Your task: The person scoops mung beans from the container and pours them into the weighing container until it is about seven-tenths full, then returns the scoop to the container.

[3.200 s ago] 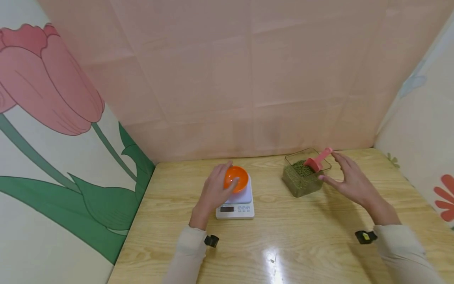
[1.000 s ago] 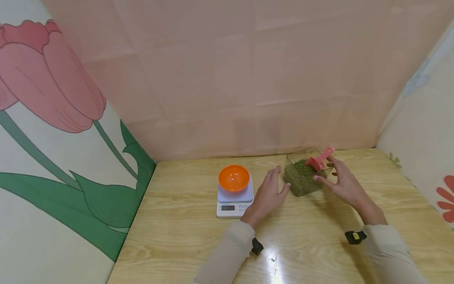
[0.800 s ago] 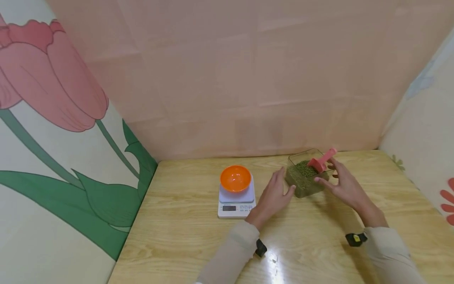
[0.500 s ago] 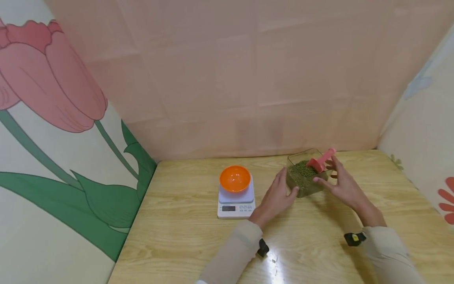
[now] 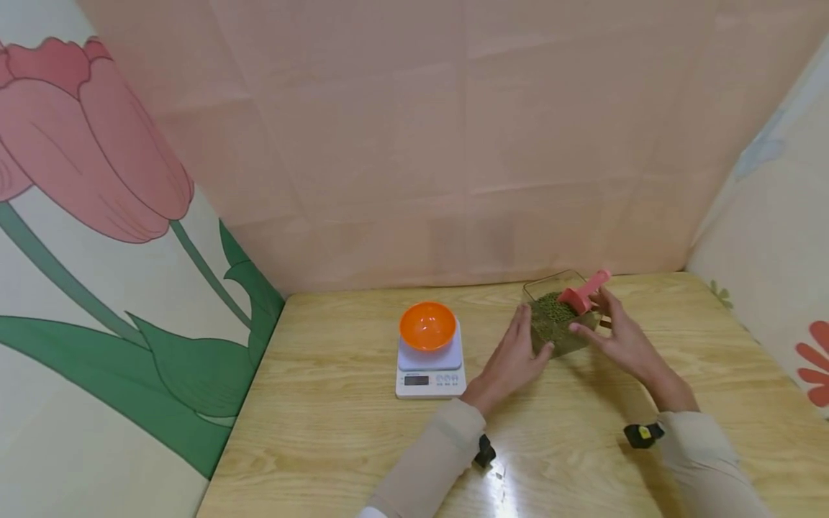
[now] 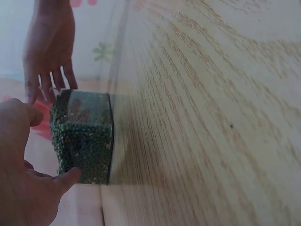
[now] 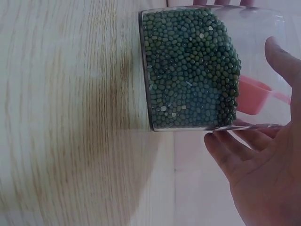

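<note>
The wood-grain counter [image 5: 324, 424] meets a pinkish sheet [image 5: 350, 144] along its rear edge, and the clear container [image 5: 565, 342] sits upright near that edge, right of centre. Bare wood separates it from the scale [image 5: 430, 383] to its left; more counter extends to its right, toward the side wall [image 5: 764, 237], and forward.

An orange bowl [image 5: 427, 326] rests on the scale. Green beans [image 7: 188, 70] partly fill the container, and a pink scoop [image 5: 584, 291] leans in it, handle sticking up over the right rear rim, near the right fingers.

The hands flank the container. The left hand [image 5: 516, 360] has its fingers extended along the left side, thumb at the front, loose rather than clenched. The right hand [image 5: 624, 342] spreads around the right front corner, fingers relaxed along the side, thumb before the front wall; how firmly either presses cannot be told.
</note>
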The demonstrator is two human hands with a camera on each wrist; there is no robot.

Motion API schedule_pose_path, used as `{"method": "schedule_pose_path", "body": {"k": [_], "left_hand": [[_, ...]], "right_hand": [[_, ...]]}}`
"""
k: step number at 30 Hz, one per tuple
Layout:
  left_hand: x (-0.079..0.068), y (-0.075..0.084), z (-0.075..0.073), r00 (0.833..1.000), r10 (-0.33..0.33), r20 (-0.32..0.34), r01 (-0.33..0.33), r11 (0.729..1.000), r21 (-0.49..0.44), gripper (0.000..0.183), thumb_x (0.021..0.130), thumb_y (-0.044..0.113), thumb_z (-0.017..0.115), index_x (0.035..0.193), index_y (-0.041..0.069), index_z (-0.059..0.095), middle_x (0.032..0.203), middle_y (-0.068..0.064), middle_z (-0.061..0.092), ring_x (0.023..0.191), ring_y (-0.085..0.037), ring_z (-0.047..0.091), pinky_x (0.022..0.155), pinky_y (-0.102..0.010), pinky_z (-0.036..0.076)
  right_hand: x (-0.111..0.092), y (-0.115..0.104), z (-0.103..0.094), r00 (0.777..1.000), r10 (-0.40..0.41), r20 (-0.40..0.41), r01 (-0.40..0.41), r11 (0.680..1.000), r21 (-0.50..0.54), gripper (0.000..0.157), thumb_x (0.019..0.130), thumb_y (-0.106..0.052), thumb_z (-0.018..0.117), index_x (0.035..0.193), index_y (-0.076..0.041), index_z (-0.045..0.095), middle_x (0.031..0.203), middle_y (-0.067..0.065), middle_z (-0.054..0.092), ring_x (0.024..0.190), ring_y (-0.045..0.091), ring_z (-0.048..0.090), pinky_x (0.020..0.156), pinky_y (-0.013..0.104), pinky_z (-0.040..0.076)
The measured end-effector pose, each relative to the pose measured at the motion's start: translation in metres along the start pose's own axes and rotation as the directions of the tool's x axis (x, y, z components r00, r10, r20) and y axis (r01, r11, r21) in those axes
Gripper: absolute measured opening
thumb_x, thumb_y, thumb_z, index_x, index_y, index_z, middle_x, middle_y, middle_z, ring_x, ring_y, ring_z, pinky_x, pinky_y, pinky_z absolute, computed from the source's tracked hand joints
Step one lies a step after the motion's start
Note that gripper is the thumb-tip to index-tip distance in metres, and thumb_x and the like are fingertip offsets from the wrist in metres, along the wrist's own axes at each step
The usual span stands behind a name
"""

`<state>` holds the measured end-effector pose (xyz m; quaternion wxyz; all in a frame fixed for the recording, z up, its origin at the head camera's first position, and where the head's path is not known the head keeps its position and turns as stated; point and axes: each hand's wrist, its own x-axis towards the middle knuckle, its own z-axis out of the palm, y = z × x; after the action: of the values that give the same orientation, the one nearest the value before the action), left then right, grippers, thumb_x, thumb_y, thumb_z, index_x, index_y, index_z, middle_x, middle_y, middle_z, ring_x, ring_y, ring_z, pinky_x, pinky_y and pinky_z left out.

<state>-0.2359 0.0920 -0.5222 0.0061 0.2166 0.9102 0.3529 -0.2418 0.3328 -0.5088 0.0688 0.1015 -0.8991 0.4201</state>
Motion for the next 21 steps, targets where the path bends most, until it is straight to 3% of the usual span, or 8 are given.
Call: {"method": "schedule_pose_path", "body": {"k": [6,14,21], "left_hand": [[-0.0004,0.0018,0.0003,1.000,-0.002,-0.004,0.002,1.000,0.016,0.085,0.110,0.045,0.055,0.172,0.012,0.008,0.180,-0.006,0.008,0.162,-0.024,0.028,0.125,-0.037,0.036],[-0.0004,0.0005,0.0011,1.000,-0.010,-0.012,0.010,1.000,-0.017,0.084,0.109,0.043,0.057,0.173,0.017,0.008,0.180,-0.003,0.010,0.161,-0.023,0.030,0.125,-0.039,0.036],[-0.0010,-0.0001,0.0010,1.000,0.004,-0.029,-0.004,1.000,-0.030,0.083,0.109,0.041,0.058,0.172,0.015,0.012,0.180,-0.004,0.013,0.161,-0.024,0.030,0.125,-0.040,0.035]], "right_hand": [[-0.0018,0.0013,0.0037,1.000,0.011,-0.007,-0.011,1.000,0.025,0.098,0.104,-0.029,0.071,0.169,0.000,0.005,0.159,0.044,0.034,0.134,0.067,0.046,0.104,0.076,0.042],[-0.0016,0.0012,0.0025,1.000,0.024,0.005,-0.024,1.000,0.016,0.094,0.104,-0.032,0.072,0.165,0.007,0.012,0.159,0.044,0.034,0.140,0.064,0.042,0.106,0.075,0.039],[-0.0028,-0.0038,0.0011,0.999,0.042,0.018,-0.042,0.999,0.008,0.095,0.103,-0.035,0.072,0.165,0.008,0.013,0.160,0.044,0.032,0.140,0.065,0.041,0.107,0.075,0.040]]}}
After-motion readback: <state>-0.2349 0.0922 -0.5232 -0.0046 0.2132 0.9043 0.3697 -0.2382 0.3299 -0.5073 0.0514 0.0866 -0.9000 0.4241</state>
